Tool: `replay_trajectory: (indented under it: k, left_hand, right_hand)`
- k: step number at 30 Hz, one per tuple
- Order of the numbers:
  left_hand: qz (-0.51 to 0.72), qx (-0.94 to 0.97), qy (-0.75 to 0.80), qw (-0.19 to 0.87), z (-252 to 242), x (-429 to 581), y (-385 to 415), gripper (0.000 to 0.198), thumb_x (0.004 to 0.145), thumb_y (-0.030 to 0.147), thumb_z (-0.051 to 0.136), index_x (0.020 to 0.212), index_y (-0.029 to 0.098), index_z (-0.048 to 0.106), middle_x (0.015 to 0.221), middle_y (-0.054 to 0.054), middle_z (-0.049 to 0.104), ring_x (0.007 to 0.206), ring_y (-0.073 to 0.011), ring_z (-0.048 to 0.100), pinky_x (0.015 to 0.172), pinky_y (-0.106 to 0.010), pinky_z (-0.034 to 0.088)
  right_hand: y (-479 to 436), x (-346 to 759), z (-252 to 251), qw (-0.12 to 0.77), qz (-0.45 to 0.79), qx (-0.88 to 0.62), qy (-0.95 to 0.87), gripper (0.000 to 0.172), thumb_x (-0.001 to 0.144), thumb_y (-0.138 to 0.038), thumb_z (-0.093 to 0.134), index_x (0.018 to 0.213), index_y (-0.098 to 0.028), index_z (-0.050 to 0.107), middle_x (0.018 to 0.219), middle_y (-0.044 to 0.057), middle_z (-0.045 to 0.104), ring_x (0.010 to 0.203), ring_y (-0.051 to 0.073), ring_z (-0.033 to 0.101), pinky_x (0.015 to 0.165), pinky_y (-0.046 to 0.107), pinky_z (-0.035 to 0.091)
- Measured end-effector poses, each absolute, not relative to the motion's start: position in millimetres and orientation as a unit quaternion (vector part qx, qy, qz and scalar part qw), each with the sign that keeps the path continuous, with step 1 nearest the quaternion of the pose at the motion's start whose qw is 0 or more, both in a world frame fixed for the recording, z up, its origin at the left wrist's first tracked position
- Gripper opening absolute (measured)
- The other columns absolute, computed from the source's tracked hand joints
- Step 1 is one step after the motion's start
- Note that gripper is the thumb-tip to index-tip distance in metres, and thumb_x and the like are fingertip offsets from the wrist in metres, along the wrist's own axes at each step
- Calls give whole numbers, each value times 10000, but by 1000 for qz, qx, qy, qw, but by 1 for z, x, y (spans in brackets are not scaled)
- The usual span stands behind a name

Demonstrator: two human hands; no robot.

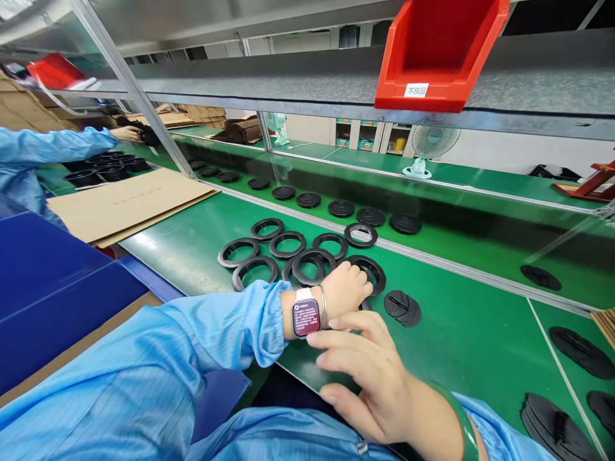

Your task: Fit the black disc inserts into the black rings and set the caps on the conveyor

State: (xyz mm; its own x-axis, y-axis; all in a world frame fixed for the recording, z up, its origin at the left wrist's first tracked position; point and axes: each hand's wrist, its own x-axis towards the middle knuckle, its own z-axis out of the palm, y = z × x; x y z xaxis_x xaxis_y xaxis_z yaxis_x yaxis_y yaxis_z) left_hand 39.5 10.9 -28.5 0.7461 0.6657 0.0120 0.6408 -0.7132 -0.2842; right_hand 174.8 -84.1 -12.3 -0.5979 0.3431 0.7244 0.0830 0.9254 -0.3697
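Note:
My left hand [346, 288] lies over the green table at the near edge of a black ring [380, 276], its fingers curled down. What those fingers hold, if anything, is hidden beneath them. A smartwatch [306, 317] with a lit screen is on the left wrist. Beside it, my right hand [372, 371] hovers with fingers spread, the fingertips close to the watch; whether they touch it I cannot tell. Several loose black rings, one of them a ring [225, 258] at the left, lie by my left hand, some overlapping. Right of them rests a black ribbed disc [402, 308].
A red bin [432, 96] sits on the overhead shelf [298, 73]. Several black discs line the clear panel's far side, seemingly reflections for some. Cardboard sheets [129, 198] and a blue box [43, 288] are left. A co-worker's sleeve [52, 144] shows far left. Stacked discs [557, 426] stand right.

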Motion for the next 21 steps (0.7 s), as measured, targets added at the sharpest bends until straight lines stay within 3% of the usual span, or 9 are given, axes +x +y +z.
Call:
replay_trajectory:
  k: [5,10,21]
  left_hand:
    - [60,-926,-353,122,-30,39,16,165,976,219,501,1008,176,657,971,-92,690,880,-236,580,691,-371,323]
    - [56,-927,-354,107,-30,38,16,166,975,223,505,938,177,660,903,-87,685,835,-230,576,669,-363,316]
    - [50,-924,-358,124,-27,37,11,175,948,279,552,1032,166,656,982,-106,703,909,-256,586,729,-387,343]
  right_hand:
    - [-75,160,-16,439,149,-164,-871,236,943,-265,580,1167,-189,571,1239,66,681,1172,270,527,1007,440,422]
    - [-74,162,-23,460,135,-207,-853,317,924,-233,586,1237,-208,541,1337,99,626,1172,298,527,985,491,427]
    - [-82,162,-29,435,104,-158,-880,191,902,-177,603,1092,-191,594,1248,48,687,1154,276,529,968,441,423]
